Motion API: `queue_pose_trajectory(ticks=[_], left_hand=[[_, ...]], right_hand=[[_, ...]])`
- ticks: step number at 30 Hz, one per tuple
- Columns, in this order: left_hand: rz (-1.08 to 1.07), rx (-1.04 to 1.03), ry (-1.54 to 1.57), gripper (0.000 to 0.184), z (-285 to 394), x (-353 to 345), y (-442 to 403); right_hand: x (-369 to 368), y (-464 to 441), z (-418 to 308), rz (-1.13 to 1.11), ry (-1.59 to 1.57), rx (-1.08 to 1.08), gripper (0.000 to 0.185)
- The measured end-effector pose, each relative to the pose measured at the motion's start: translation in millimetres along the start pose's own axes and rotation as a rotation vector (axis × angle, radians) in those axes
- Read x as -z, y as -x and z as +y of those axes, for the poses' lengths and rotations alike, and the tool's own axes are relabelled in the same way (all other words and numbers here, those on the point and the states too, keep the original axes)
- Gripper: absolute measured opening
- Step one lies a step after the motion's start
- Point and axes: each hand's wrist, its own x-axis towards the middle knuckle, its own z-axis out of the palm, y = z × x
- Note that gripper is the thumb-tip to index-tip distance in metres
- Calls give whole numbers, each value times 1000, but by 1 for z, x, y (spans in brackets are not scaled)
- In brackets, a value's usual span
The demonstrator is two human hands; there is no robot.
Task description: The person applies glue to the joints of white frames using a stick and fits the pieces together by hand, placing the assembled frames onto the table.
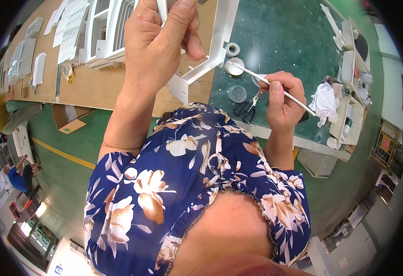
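Observation:
My left hand (pixel 160 43) is closed around a white, angled frame piece (pixel 205 70) with a flat end tab, raised above the table edge. Between the fingers and thumb of my right hand (pixel 284 99) is a thin white stick (pixel 252 73). Its far tip reaches the frame's bent corner; whether it touches, I cannot tell. Beneath the stick sits a small cup of white material (pixel 234 67). A roll of tape (pixel 232 49) lies beside that cup. Closer to me are a clear plastic cup (pixel 237 94) and black-handled scissors (pixel 245 110), partly behind the right hand.
Stacked white frames (pixel 105 34) stand on the brown tabletop (pixel 98 87) at left. A crumpled white cloth (pixel 324 102) lies on the green table (pixel 275 37) at right, by white shelving (pixel 355 115). An open cardboard box (pixel 68 120) rests below. Two people are at far left.

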Motion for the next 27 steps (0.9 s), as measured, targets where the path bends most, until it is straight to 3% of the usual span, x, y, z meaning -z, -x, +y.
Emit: queue_pose_trajectory(ticks=[12, 22, 27], left_hand=[[-9, -19, -106, 24, 10, -11, 5], [-8, -67, -125, 26, 16, -24, 13], [-3, -83, -198, 27, 15, -27, 14]], right_hand=[[-11, -3, 11, -144, 111, 32, 7], [-11, -7, 4, -18, 12, 54, 2], [-13, -9, 7, -85, 100, 70, 4]])
